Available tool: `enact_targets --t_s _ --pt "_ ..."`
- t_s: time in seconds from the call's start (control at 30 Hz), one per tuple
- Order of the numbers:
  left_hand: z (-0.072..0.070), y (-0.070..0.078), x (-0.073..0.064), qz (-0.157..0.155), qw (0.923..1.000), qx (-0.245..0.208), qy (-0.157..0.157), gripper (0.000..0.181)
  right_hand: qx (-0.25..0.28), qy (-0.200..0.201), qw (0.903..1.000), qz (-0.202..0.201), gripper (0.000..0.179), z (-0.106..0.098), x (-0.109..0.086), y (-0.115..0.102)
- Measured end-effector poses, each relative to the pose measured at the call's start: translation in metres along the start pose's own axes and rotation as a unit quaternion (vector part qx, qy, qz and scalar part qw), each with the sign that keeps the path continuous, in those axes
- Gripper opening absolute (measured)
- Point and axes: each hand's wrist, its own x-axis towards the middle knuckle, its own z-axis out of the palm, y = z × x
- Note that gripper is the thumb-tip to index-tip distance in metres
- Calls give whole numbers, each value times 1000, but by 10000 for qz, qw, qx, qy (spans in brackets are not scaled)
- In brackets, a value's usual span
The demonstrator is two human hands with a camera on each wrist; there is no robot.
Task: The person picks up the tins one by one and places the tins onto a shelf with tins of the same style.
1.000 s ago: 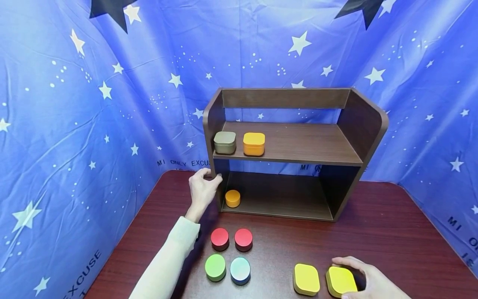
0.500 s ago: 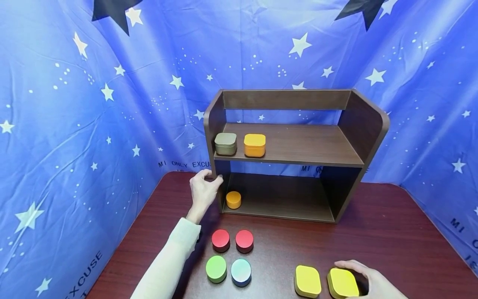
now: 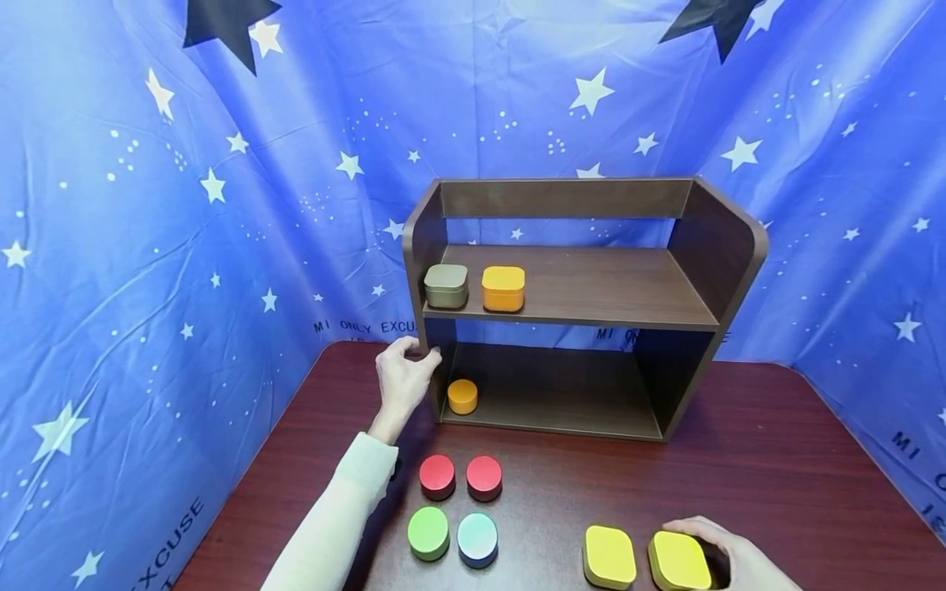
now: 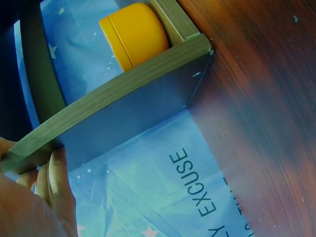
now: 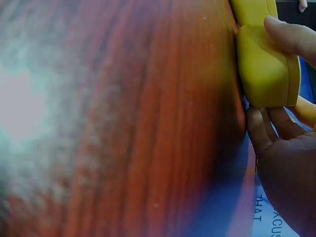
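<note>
My left hand [image 3: 401, 379] pinches the front edge of the left side panel of a dark brown two-tier shelf [image 3: 591, 283]. In the left wrist view, fingers [image 4: 59, 182] lie along the outer face of that panel. At the front right of the table, my right hand [image 3: 742, 560] holds a yellow square tin [image 3: 676, 561] between thumb and fingers. The right wrist view shows this tin [image 5: 266, 69] resting on the wood, the thumb on one side and fingers on the other. A second yellow square tin [image 3: 609, 558] sits just left of it.
On the upper shelf stand a grey-green square tin [image 3: 447, 286] and an orange square tin [image 3: 503, 288]. An orange round tin [image 3: 462, 396] is at lower left. Two red round tins [image 3: 438, 476], a green one [image 3: 429, 532] and a light-blue-topped one [image 3: 477, 538] stand in front.
The whole head view has shifted very slightly. Both hands keep their places, the left at the shelf panel and the right at the yellow tin.
</note>
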Motion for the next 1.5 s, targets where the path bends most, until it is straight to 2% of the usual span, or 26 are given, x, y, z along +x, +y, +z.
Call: enact_targets --t_s 0.07,0.13,0.23,0.37,0.5,0.67,0.77,0.87,0.97,1.07,1.13,1.27,1.33,1.5 --pt "0 -1 -1 -12 10000 -12 14 12 -127 121 9997 -153 65 2 -1 0" --pt "0 -2 -1 -22 10000 -18 25 11 -120 104 9999 -37 65 1 -2 1" --pt "0 -2 -1 3 10000 -28 71 11 66 -114 9988 480 60 -1 -2 4" --pt "1 -2 1 42 9999 -10 105 11 308 -453 9906 1255 58 -4 0 5" --pt "1 -2 1 65 9999 0 89 11 178 -542 9866 1529 59 -5 2 1" --pt "1 0 1 49 10000 10 77 11 15 -515 9861 1578 59 -4 2 -2" --pt "1 0 1 49 10000 -1 78 11 183 -466 9877 1479 56 -3 2 -1" --pt "1 -1 1 54 9999 -24 87 11 265 -221 9951 926 53 0 0 1" --pt "1 -1 2 45 9999 -30 100 11 124 87 9995 275 56 3 -1 3" --pt "1 -1 2 44 9999 -13 107 11 87 206 9997 31 60 5 -1 3" --pt "1 -1 2 50 9999 -2 107 11 167 141 9997 121 58 5 0 2" --pt "1 -1 2 69 9999 -6 108 11 336 -263 9961 770 54 0 5 -9" --pt "1 -1 1 76 9999 2 111 10 308 -399 9940 973 53 -2 7 -15" --pt "1 -1 1 52 9999 16 108 11 -66 -278 9955 902 52 -3 10 -23"
